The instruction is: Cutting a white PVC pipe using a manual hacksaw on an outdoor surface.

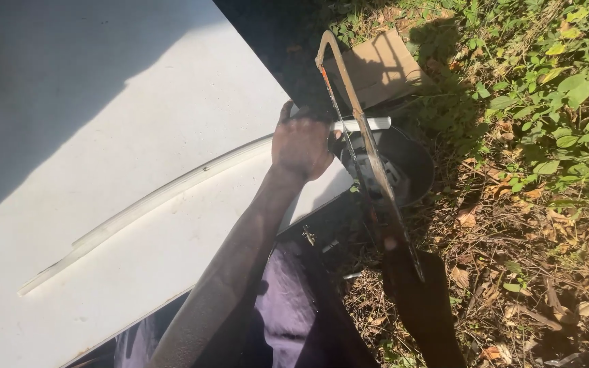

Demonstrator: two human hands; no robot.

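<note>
A long white plastic strip (151, 201) lies diagonally across a big white board (103, 102), its end sticking out past the board's right edge. My left hand (301, 144) presses down on the strip near that edge. A rusty hacksaw (366, 136) stands across the overhanging end, its blade meeting the strip just right of my left hand. My right hand (395, 244), dark in shadow, grips the saw's handle at the lower end.
A black round tub (414, 167) sits under the strip's end. A piece of brown cardboard (383, 65) lies behind it. Green plants (567, 88) and dry leaves cover the ground on the right. My purple-clothed legs (288, 313) are at the bottom.
</note>
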